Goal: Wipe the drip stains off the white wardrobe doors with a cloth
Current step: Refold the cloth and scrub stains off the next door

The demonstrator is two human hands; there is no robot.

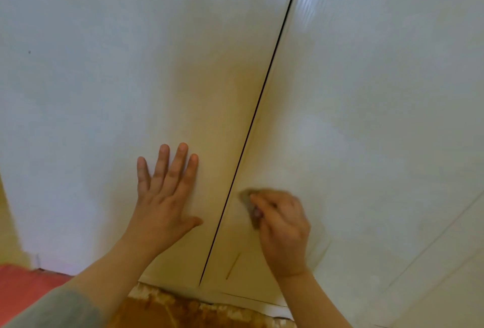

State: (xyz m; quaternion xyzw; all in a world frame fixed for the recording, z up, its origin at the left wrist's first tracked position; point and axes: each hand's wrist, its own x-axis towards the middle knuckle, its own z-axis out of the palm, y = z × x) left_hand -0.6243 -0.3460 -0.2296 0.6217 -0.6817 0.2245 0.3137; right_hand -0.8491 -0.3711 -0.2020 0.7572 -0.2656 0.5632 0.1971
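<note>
White wardrobe doors [91,91] are seen filling nearly the whole view, divided by a dark vertical seam [262,97]. A strip of red floor [21,280] and a brown patterned rug [183,312] are visible at the bottom edge.

Left hand [165,196]: laid flat on the left door, fingers spread, grip wide, nothing held.
Right hand [282,230]: grip closed round a small bunched cloth [247,202], which is pressed to the right door just beside the seam. The hand is blurred, so finger detail cannot be resolved.

One thin yellowish drip stain [233,266] is noted low on the right door, below the cloth and near the seam, not yet wiped. A yellow cast higher up by the seam may be only lighting; this cannot be told.

Judgement: the stroke is best carried down along the line of the stain, not across it, with firm, even pressure. The panels should be steadied by the flat hand. A clean fold of cloth should be turned out if residue is smeared.
</note>
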